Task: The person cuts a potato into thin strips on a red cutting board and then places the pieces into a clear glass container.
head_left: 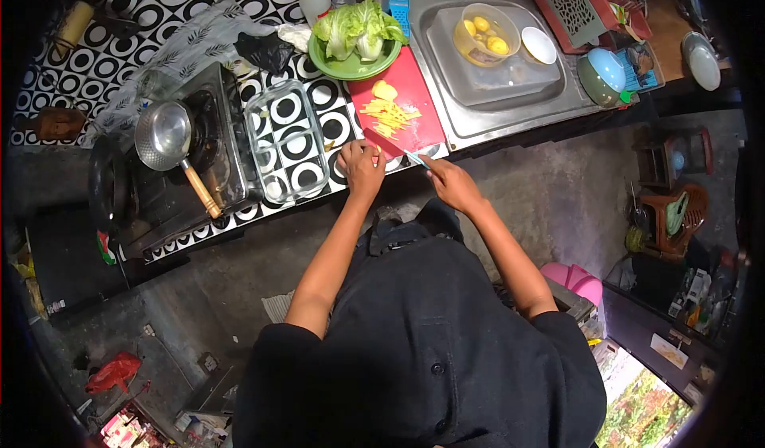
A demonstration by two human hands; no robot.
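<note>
On the red cutting board (pixel 428 121) lies a heap of pale yellow potato strips (pixel 389 118), with a larger potato piece (pixel 384 90) behind them. My left hand (pixel 362 167) is at the board's near left corner, its fingers curled down over a small yellow potato piece (pixel 379 156), mostly covered by them. My right hand (pixel 453 183) grips the light blue handle of a knife (pixel 413 158). The blade points left across the near edge of the board, toward my left fingers.
Beyond the board stands a green bowl (pixel 344 69) of lettuce. Right is a sink (pixel 446 121) with a plastic tub (pixel 468 50) of peeled potatoes and a white bowl (pixel 539 45). Left are a divided glass dish (pixel 299 93) and a saucepan (pixel 165 136) on the stove (pixel 219 113).
</note>
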